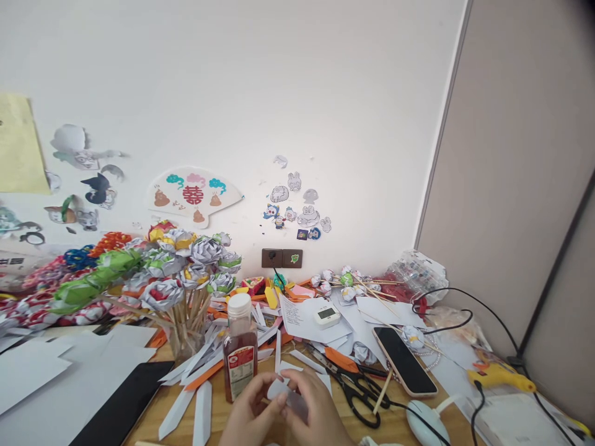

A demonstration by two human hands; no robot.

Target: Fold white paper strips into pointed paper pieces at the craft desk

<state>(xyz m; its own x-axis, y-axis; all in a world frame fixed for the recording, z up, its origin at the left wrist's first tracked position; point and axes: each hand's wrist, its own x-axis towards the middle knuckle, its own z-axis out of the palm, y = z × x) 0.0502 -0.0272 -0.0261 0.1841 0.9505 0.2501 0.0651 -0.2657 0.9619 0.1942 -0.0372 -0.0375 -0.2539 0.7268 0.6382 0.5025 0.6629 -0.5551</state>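
Note:
Both my hands meet at the bottom middle, over the wooden table. Between them is a small white piece of paper (277, 389) with a rounded edge. My left hand (253, 406) pinches it from the left, thumb and fingers closed. My right hand (313, 409) grips it from the right, its thumb pressed near the middle. The lower part of the paper is partly hidden by my fingers. Just behind my left hand stands a bottle (240, 350) with a white cap and dark red contents. Black-handled scissors (360, 390) lie right of my right hand.
Paper flowers on sticks (186, 272) stand in a jar at left. Folded paper strips (202, 412) lie near the bottle. To the right are a phone (404, 361), a yellow glue gun (502, 376) with its cord, and a white timer (326, 314). A wall rises behind.

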